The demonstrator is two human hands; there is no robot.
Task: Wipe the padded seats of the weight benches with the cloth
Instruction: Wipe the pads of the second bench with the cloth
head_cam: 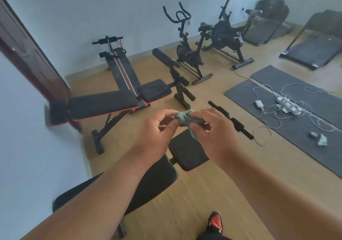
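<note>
Left hand and right hand both pinching crumpled green cloth. Black padded seat, red-trimmed, directly below, toward 6 o'clock; long axis 7-to-1 o'clock. Right hand nearer.

I stand in a room with pale, bluish-white walls and a light wooden floor. A dark brown door stands along the wall on my left. Two exercise bikes are parked by the far wall, and two treadmills lie in the far right corner. Two dark grey mats stretch side by side over the right part of the floor. On the seam between the mats sits a white power strip with thin white cables tangled around it, one loop trailing off the mats' near edge onto the wood. Soft, even daylight fills the room.
</note>
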